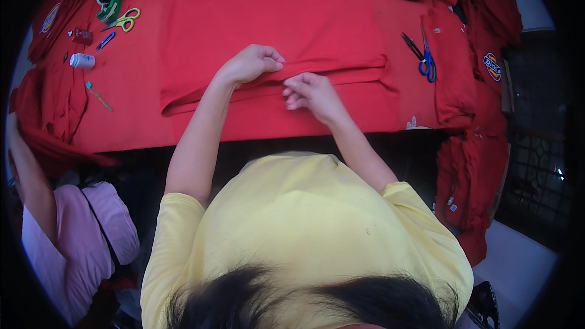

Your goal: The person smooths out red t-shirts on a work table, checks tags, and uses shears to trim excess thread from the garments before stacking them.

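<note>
A red garment (274, 12) lies spread flat in front of me, its near edge raised in a loose fold that runs from side to side. My left hand (253, 63) is closed at the middle of this fold, with thumb and fingertips pinching the cloth. Just right of it and slightly nearer, my right hand (309, 92) has its fingers curled together on the same fold. The fingertips partly hide how much cloth each hand grips.
Yellow-handled scissors (129, 20), a white bottle (82, 60), a blue pen-like tool (105, 42) and a toothbrush (99, 96) lie left. Blue-handled scissors (428, 66) lie right, near stacked red garments (454, 67). A person in pink (91, 219) handles red cloth at far left.
</note>
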Demonstrator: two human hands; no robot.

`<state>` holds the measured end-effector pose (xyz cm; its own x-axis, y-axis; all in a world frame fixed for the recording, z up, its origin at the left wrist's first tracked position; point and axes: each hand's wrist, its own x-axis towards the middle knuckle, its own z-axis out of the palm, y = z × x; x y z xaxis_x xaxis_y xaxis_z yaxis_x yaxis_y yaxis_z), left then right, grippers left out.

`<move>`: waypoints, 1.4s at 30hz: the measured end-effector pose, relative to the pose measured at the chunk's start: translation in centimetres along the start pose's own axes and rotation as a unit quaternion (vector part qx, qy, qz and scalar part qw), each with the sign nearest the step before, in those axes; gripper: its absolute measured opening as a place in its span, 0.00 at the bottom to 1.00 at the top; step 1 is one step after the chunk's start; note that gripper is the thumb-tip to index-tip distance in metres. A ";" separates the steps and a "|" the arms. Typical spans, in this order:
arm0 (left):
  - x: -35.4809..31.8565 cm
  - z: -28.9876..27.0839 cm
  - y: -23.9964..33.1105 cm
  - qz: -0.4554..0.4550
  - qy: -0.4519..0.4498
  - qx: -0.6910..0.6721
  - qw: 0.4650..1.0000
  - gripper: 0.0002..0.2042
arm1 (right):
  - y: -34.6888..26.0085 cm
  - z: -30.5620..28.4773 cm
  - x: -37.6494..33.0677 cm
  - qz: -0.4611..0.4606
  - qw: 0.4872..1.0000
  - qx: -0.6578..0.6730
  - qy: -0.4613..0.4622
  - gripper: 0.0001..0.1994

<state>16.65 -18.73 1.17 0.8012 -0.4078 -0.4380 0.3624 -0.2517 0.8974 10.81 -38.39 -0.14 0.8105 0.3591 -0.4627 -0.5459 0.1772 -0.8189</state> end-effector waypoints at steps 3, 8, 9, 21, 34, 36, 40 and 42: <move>0.0 -0.3 -0.2 -0.002 0.010 0.050 0.999 0.10 | -3.5 -2.4 -1.6 -0.142 0.954 -0.218 0.152 0.06; -0.7 0.3 0.4 0.014 0.027 0.147 0.989 0.11 | -4.8 -7.4 -0.7 -0.305 0.770 -0.522 0.205 0.08; -0.9 0.6 0.8 0.021 0.044 0.198 0.979 0.12 | -4.8 -7.2 -0.5 -0.284 0.764 -0.548 0.187 0.08; 0.7 5.8 1.8 0.114 0.088 0.362 0.921 0.17 | -6.5 -6.4 0.5 -0.196 0.816 -0.542 0.056 0.09; 0.4 4.5 2.3 0.063 0.076 0.306 0.947 0.13 | -5.1 -6.8 1.2 -0.273 0.760 -0.545 0.225 0.07; -0.8 3.5 1.7 0.066 0.116 0.339 0.931 0.13 | -5.1 -8.4 1.0 -0.351 0.703 -0.574 0.233 0.07; -3.8 1.0 0.1 0.044 0.162 0.389 0.906 0.13 | -4.1 -13.3 0.4 -0.372 0.651 -0.610 0.258 0.05; -5.1 1.1 0.2 0.053 0.202 0.449 0.869 0.13 | -4.0 -14.1 0.3 -0.365 0.691 -0.565 0.264 0.05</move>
<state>12.13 -17.64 3.53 0.9750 -0.1745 -0.1372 -0.0961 -0.8888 0.4480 16.20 -51.91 -1.76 0.9099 0.1135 0.3990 0.3213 -0.8012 -0.5048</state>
